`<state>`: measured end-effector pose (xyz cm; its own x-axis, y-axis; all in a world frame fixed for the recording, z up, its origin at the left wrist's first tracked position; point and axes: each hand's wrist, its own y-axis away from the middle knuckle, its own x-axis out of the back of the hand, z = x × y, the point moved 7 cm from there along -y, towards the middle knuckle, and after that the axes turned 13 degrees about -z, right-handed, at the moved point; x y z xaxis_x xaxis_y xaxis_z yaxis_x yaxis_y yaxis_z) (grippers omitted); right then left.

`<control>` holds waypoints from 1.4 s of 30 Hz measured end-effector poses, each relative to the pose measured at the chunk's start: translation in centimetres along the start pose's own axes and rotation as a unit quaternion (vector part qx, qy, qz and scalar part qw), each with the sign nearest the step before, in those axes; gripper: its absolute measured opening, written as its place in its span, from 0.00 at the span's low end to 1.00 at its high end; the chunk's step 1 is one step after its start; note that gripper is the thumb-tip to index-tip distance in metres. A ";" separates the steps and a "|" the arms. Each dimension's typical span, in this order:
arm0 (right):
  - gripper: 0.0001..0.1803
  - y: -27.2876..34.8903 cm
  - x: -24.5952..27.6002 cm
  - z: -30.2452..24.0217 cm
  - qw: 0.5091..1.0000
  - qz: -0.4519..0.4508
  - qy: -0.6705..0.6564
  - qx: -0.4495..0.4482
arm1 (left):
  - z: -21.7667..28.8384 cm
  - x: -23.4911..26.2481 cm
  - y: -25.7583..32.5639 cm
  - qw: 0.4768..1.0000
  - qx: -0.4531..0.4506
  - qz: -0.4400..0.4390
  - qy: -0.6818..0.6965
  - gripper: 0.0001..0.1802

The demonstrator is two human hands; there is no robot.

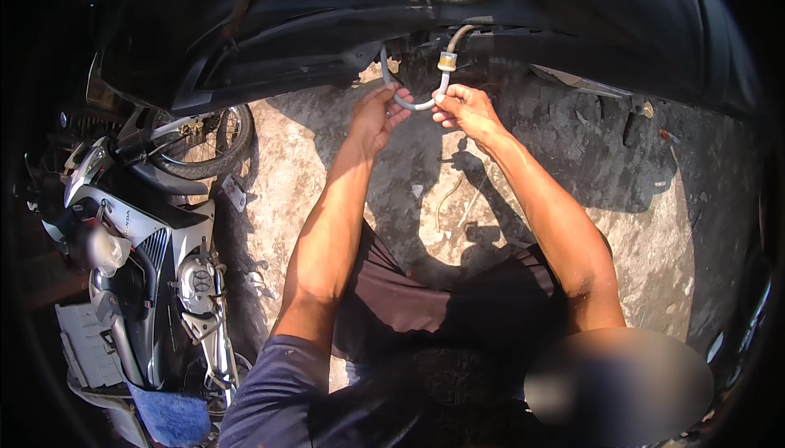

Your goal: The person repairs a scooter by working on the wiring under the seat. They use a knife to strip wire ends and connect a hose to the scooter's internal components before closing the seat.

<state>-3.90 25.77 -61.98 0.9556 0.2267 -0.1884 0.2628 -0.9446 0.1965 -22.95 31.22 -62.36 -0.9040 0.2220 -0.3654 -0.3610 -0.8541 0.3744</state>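
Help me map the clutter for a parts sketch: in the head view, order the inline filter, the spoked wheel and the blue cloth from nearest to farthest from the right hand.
1. Inline filter: just above the right hand, on the hose it holds.
2. Spoked wheel: off to the left, beyond the left hand.
3. Blue cloth: far lower left, by the parked motorbike.

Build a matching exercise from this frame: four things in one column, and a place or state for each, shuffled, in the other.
Things:
1. grey hose
2. inline filter
3. silver motorcycle
4. blue cloth

Places or states:
A. parked at the person's left on the concrete
B. bent in a U between left hand and right hand
C. at the lower left, by the motorcycle
D. small, yellowish, on the line above the right hand

Pairs: 1-B, 2-D, 3-A, 4-C
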 end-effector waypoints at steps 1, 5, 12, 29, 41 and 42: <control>0.14 -0.2 0.0 -0.4 1.000 0.004 0.014 0.021 | 0.3 -0.3 0.0 1.000 -0.014 -0.008 0.001 0.14; 0.15 0.2 -0.7 -1.5 0.997 0.019 0.054 0.057 | 0.4 -0.6 1.4 1.000 -0.022 -0.018 -0.003 0.15; 0.17 1.2 -1.4 -3.2 0.997 0.039 0.048 0.041 | 0.8 -0.4 1.0 0.998 -0.010 -0.036 -0.050 0.16; 0.22 0.3 1.5 -5.1 0.993 0.086 0.026 0.077 | 1.4 -1.6 1.3 0.997 0.006 -0.049 -0.066 0.15; 0.19 0.3 1.4 -5.7 0.994 0.083 -0.038 0.067 | 1.8 -1.5 1.6 0.997 -0.003 -0.041 -0.063 0.12; 0.19 0.3 1.4 -5.7 0.993 0.085 -0.039 0.065 | 1.9 -1.5 1.7 0.997 -0.003 -0.041 -0.066 0.12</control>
<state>-1.74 27.15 -56.69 0.9704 0.0463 -0.2371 0.0736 -0.9915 0.1076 -22.65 30.36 -59.59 -0.8935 0.3511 -0.2801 -0.4345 -0.8334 0.3415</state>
